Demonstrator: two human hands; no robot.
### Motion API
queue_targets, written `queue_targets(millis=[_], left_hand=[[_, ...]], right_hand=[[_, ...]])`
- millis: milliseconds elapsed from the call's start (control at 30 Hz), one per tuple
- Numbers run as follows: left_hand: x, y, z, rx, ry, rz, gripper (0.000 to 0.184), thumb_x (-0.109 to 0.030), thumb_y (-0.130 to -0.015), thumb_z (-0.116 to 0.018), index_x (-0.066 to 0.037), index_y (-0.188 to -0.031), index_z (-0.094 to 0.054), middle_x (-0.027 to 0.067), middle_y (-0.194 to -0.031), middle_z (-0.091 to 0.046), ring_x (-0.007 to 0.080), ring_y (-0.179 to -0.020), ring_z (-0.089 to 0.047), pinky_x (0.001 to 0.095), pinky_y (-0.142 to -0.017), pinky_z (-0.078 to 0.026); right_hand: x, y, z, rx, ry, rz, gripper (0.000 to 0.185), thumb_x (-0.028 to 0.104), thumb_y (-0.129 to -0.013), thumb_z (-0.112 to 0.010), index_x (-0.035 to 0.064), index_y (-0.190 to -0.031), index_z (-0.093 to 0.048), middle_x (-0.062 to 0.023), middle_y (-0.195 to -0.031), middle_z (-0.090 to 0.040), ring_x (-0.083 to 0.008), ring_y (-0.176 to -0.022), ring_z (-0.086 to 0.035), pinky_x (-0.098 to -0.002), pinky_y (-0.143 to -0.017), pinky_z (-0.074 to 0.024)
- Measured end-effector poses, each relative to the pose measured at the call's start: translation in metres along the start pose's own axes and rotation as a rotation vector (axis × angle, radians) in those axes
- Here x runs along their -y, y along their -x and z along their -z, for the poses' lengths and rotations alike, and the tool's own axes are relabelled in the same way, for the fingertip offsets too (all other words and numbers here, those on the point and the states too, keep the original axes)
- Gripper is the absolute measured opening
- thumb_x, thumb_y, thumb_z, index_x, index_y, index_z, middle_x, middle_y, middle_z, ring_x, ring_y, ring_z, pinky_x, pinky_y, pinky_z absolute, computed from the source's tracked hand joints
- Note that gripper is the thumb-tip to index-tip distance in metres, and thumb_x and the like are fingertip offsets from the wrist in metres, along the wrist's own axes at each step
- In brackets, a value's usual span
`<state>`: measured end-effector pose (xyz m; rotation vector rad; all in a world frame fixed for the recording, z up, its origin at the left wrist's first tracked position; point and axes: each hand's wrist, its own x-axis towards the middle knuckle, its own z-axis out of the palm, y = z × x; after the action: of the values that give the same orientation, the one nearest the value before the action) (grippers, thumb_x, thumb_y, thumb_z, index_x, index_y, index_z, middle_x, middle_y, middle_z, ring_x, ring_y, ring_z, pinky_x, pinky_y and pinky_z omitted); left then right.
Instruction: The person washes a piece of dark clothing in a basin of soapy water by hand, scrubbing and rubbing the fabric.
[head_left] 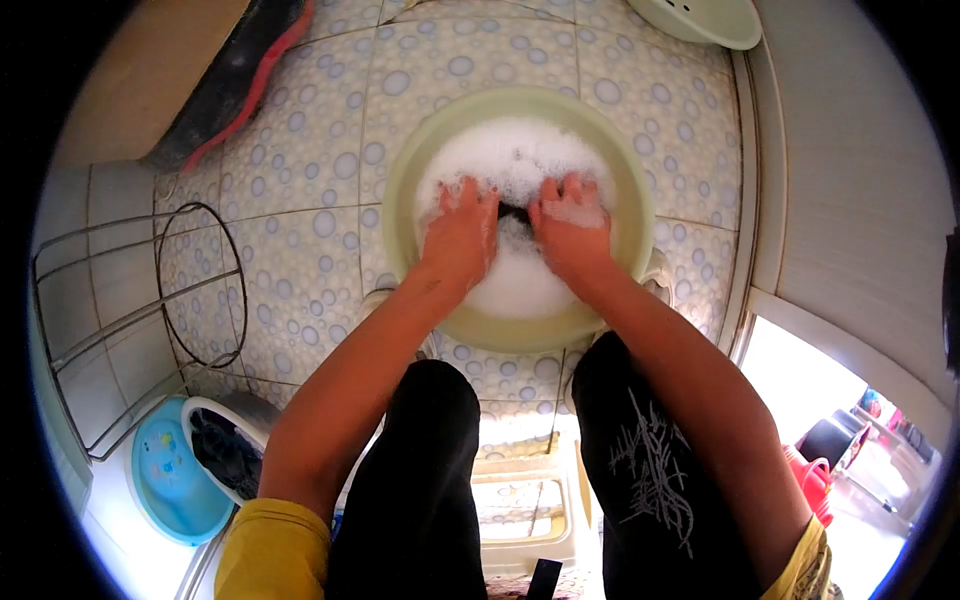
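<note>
A pale green basin (397, 190) full of white suds (505, 150) sits on the tiled floor in front of my knees. Both hands are down in the foam. A strip of wet dark cloth (514, 212) shows between them, most of it hidden by suds. My left hand (462, 228) has its fingers curled, with foam on the fingertips, and grips the cloth's left side. On the other side my right hand (574, 225), with suds over its knuckles, is closed on the cloth as well.
A wire rack (150, 320) stands at the left. Below it are a blue basin (165, 490) and a white tub holding dark clothes (225, 450). A light-coloured stool (575, 500) is between my legs. Another pale green basin (705, 22) lies at the top right.
</note>
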<state>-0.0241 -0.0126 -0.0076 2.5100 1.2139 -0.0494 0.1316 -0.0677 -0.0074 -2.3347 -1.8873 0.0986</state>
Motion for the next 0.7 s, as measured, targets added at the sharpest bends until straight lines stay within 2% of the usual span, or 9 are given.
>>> queue_targets(millis=[67, 133, 167, 233, 267, 333, 367, 433, 700], left_hand=[[-0.002, -0.004, -0.007, -0.12, -0.062, -0.051, 0.034, -0.015, -0.08, -0.061, -0.004, -0.111, -0.05, 0.0229, -0.107, -0.049, 0.0451, -0.101, -0.052, 0.0554, -0.079, -0.049], [-0.01, -0.013, 0.006, 0.196, 0.041, 0.088, 0.039, -0.016, -0.081, -0.062, -0.005, -0.117, -0.053, 0.021, -0.115, -0.052, 0.0401, -0.097, -0.056, 0.0479, -0.079, -0.049], [-0.009, -0.015, 0.005, 0.196, 0.043, 0.088, 0.039, -0.016, -0.081, -0.062, -0.005, -0.117, -0.053, 0.021, -0.115, -0.052, 0.0401, -0.097, -0.056, 0.0479, -0.079, -0.049], [-0.004, -0.016, -0.001, 0.158, 0.298, 0.149, 0.036, -0.016, -0.08, -0.062, -0.005, -0.113, -0.054, 0.0201, -0.114, -0.057, 0.0359, -0.104, -0.057, 0.0535, -0.083, -0.048], [-0.002, -0.016, -0.005, 0.157, 0.3, 0.155, 0.036, -0.016, -0.08, -0.062, -0.005, -0.113, -0.054, 0.0201, -0.114, -0.057, 0.0359, -0.104, -0.057, 0.0535, -0.083, -0.048], [0.0, -0.017, -0.008, 0.262, 0.904, 0.363, 0.041, -0.015, -0.082, -0.061, -0.002, -0.121, -0.051, 0.0175, -0.106, -0.058, 0.0286, -0.088, -0.061, 0.0423, -0.083, -0.048], [0.001, -0.013, -0.006, 0.261, 0.902, 0.365, 0.041, -0.015, -0.082, -0.061, -0.002, -0.121, -0.051, 0.0175, -0.106, -0.058, 0.0286, -0.088, -0.061, 0.0423, -0.083, -0.048], [0.0, -0.003, -0.004, 0.188, 1.242, 0.03, 0.043, -0.012, -0.084, -0.06, -0.002, -0.124, -0.047, 0.011, -0.106, -0.058, 0.0219, -0.089, -0.059, 0.0362, -0.09, -0.044], [-0.02, -0.001, 0.005, -0.004, 1.27, 0.01, 0.034, -0.01, -0.084, -0.058, -0.002, -0.117, -0.052, 0.0115, -0.103, -0.061, 0.0231, -0.088, -0.06, 0.036, -0.085, -0.046]], right_hand=[[-0.008, -0.005, -0.012, -0.021, 0.119, 0.096, 0.025, 0.026, -0.086, -0.058, 0.0046, -0.099, -0.057, -0.0121, -0.092, -0.059, -0.0305, -0.096, -0.056, -0.0506, -0.077, -0.0491], [-0.018, -0.018, -0.019, 0.486, 0.221, 0.253, 0.034, 0.03, -0.091, -0.054, 0.0032, -0.112, -0.055, -0.0157, -0.113, -0.059, -0.0324, -0.106, -0.055, -0.0479, -0.089, -0.0445], [-0.018, -0.015, -0.022, 0.487, 0.223, 0.253, 0.034, 0.03, -0.091, -0.054, 0.0032, -0.112, -0.055, -0.0157, -0.113, -0.059, -0.0324, -0.106, -0.055, -0.0479, -0.089, -0.0445], [-0.009, -0.008, -0.014, -0.053, -0.36, 0.033, 0.024, 0.022, -0.084, -0.059, 0.003, -0.099, -0.058, -0.0155, -0.095, -0.063, -0.0331, -0.093, -0.059, -0.0442, -0.081, -0.0478], [-0.008, -0.005, -0.009, -0.05, -0.362, 0.038, 0.024, 0.022, -0.084, -0.059, 0.003, -0.099, -0.058, -0.0155, -0.095, -0.063, -0.0331, -0.093, -0.059, -0.0442, -0.081, -0.0478], [0.008, -0.012, 0.036, 0.162, -0.714, -0.162, 0.023, 0.024, -0.083, -0.062, 0.0047, -0.096, -0.059, -0.0154, -0.099, -0.063, -0.035, -0.09, -0.06, -0.0409, -0.084, -0.0471], [0.014, -0.01, 0.042, 0.162, -0.717, -0.161, 0.023, 0.024, -0.083, -0.062, 0.0047, -0.096, -0.059, -0.0154, -0.099, -0.063, -0.035, -0.09, -0.06, -0.0409, -0.084, -0.0471], [0.028, -0.006, 0.048, -0.064, -0.731, 0.069, 0.022, 0.025, -0.083, -0.064, 0.0077, -0.094, -0.059, -0.0134, -0.094, -0.063, -0.0345, -0.087, -0.06, -0.0424, -0.084, -0.0463], [0.051, -0.022, 0.056, -0.195, -0.457, 0.216, 0.025, 0.029, -0.074, -0.07, 0.0102, -0.087, -0.061, -0.0087, -0.1, -0.052, -0.0309, -0.085, -0.048, -0.0414, -0.073, -0.0441]])
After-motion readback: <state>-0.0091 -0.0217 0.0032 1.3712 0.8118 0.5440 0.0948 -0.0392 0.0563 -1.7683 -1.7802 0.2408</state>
